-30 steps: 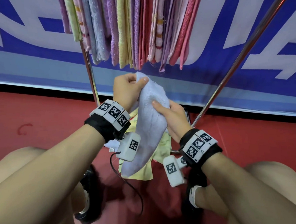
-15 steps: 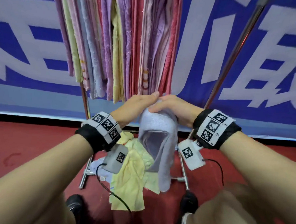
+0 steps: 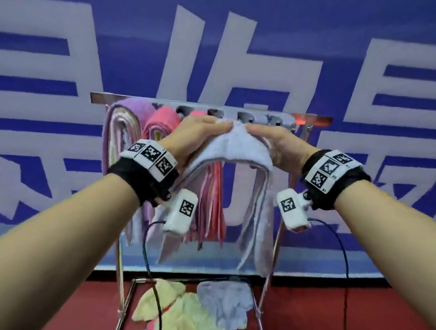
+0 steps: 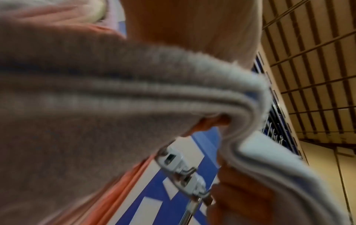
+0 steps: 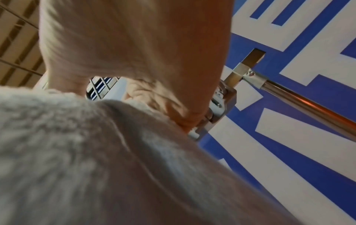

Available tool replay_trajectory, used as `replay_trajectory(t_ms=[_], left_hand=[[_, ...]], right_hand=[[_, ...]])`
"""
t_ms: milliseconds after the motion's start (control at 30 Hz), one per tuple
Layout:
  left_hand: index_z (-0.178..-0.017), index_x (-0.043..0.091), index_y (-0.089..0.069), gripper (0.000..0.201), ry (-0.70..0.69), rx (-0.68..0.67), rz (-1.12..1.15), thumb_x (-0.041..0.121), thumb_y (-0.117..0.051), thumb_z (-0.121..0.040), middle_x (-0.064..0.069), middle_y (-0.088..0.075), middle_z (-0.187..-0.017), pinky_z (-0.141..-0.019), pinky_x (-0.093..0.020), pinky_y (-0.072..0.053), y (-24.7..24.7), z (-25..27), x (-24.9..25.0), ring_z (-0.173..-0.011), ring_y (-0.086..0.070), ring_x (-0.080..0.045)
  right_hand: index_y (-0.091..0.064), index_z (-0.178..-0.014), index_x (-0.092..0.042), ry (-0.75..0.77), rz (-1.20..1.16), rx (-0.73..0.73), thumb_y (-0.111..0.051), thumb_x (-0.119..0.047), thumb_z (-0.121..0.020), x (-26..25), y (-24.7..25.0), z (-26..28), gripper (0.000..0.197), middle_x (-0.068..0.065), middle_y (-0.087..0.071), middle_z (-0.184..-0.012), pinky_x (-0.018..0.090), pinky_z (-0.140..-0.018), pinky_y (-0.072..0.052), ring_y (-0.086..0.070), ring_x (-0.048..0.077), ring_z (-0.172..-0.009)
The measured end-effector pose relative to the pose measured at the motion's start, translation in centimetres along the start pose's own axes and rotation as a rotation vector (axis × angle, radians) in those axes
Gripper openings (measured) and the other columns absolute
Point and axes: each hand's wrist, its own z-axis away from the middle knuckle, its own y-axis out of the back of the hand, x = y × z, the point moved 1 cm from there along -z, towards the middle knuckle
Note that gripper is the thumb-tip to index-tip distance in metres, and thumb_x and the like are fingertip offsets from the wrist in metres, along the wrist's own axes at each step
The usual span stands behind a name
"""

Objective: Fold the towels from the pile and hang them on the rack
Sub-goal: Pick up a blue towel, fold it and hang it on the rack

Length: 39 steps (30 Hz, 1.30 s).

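Both hands, left [image 3: 188, 135] and right [image 3: 279, 143], pinch the towel [image 3: 234, 150] fold with fingers on top, thumbs beneath; so it straddles the rack [image 3: 314, 119].

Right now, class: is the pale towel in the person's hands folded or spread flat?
Folded. The pale towel arches between the left hand and right hand, both ends hanging; the left wrist view shows stacked layers.
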Motion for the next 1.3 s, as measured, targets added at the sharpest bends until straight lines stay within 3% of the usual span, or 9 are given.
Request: replay_trajectory(t_ms=[67, 200, 400, 633, 800, 933, 1133, 1233, 1300], left_hand=[[-0.094, 0.007, -0.075, 0.023, -0.02, 0.126, -0.067, 0.028, -0.067, -0.094, -0.011, -0.076, -0.09, -0.074, -0.032, -0.057, 0.5, -2.0, 2.7, -0.079, -0.071, -0.02], [-0.096, -0.004, -0.073, 0.035, -0.011, 0.304, -0.291, 0.03, -0.072, -0.09, -0.01, -0.072, -0.084, -0.062, -0.021, -0.051, 1.1, -5.8, 5.5, -0.069, -0.065, -0.016], [-0.082, 0.005, -0.071, 0.035, 0.075, 0.362, -0.671, 0.039, -0.068, -0.089, -0.006, -0.068, -0.075, -0.065, -0.027, -0.051, 1.3, -9.7, 4.8, -0.071, -0.067, -0.021], [-0.067, 0.007, -0.051, 0.033, 0.11, 0.367, -1.089, 0.025, -0.069, -0.088, -0.008, -0.054, -0.071, -0.051, -0.029, -0.037, 0.2, -10.8, 3.7, -0.065, -0.054, -0.027], [-0.105, 0.01, -0.052, 0.013, 0.095, 0.261, -1.396, 0.019, -0.056, -0.097, -0.011, -0.057, -0.096, -0.071, -0.037, -0.039, -1.0, -10.9, 2.6, -0.083, -0.05, -0.032], [-0.11, 0.014, -0.059, 0.017, 0.082, 0.184, -1.561, 0.025, -0.059, -0.096, -0.008, -0.067, -0.104, -0.071, -0.035, -0.039, -1.3, -10.7, 2.6, -0.083, -0.053, -0.03], [-0.09, 0.015, -0.056, 0.008, 0.138, 0.144, -1.604, 0.022, -0.06, -0.092, -0.004, -0.056, -0.083, -0.07, -0.032, -0.04, -2.7, -9.3, 3.3, -0.08, -0.052, -0.028], [-0.073, 0.012, -0.049, 0.025, 0.197, 0.09, -1.395, 0.016, -0.052, -0.097, -0.015, -0.067, -0.107, -0.073, -0.031, -0.04, -2.5, -9.0, 3.3, -0.083, -0.049, -0.028], [-0.089, 0.006, -0.061, 0.021, 0.228, 0.087, -1.142, 0.011, -0.045, -0.101, -0.02, -0.066, -0.123, -0.076, -0.031, -0.043, -2.2, -8.9, 2.8, -0.088, -0.052, -0.028]], right_hand=[[-0.063, -0.133, -0.001, 0.005, 0.074, 0.135, -0.062, -0.037, -0.098, 0.1, 1.9, -1.3, 0.051, 0.009, -0.074, -0.095, 0.028, -0.066, -0.055, -0.07, 0.016, -0.074], [-0.071, -0.125, -0.004, 0.02, -0.009, 0.362, -0.085, -0.046, -0.074, 2.6, 4.0, -4.0, 0.068, 0.012, -0.075, -0.109, 0.036, -0.08, -0.054, -0.07, 0.021, -0.091], [-0.071, -0.121, 0.0, -0.072, -0.137, 0.422, -0.077, -0.034, -0.091, 5.1, 4.9, -6.2, 0.046, 0.014, -0.076, -0.116, 0.028, -0.082, -0.058, -0.073, 0.021, -0.106], [-0.076, -0.109, -0.005, -0.161, -0.107, 0.553, -0.088, -0.038, -0.07, 6.3, 6.6, -8.8, 0.053, 0.009, -0.074, -0.083, 0.032, -0.062, -0.053, -0.068, 0.017, -0.062], [-0.068, -0.088, -0.011, -0.315, 0.106, 0.517, -0.081, -0.038, -0.051, 7.8, 7.5, -9.3, 0.047, 0.007, -0.072, -0.07, 0.033, -0.064, -0.051, -0.067, 0.024, -0.066], [-0.067, -0.096, -0.007, -0.326, 0.236, 0.55, -0.073, -0.038, -0.075, 7.5, 7.5, -9.6, 0.038, 0.012, -0.071, -0.081, 0.034, -0.069, -0.05, -0.065, 0.026, -0.071], [-0.063, -0.09, -0.008, -0.296, 0.407, 0.565, -0.07, -0.033, -0.085, 6.8, 7.0, -9.4, 0.027, 0.007, -0.067, -0.086, 0.036, -0.081, -0.054, -0.063, 0.022, -0.077], [-0.061, -0.082, -0.013, -0.233, 0.476, 0.553, -0.07, -0.022, -0.085, 6.8, 5.4, -8.8, 0.013, 0.007, -0.054, -0.077, 0.035, -0.077, -0.05, -0.05, 0.022, -0.075], [-0.063, -0.068, -0.02, -0.136, 0.396, 0.553, -0.06, -0.016, -0.079, 6.8, 3.9, -8.3, 0.011, 0.008, -0.051, -0.076, 0.04, -0.076, -0.053, -0.047, 0.023, -0.079]])
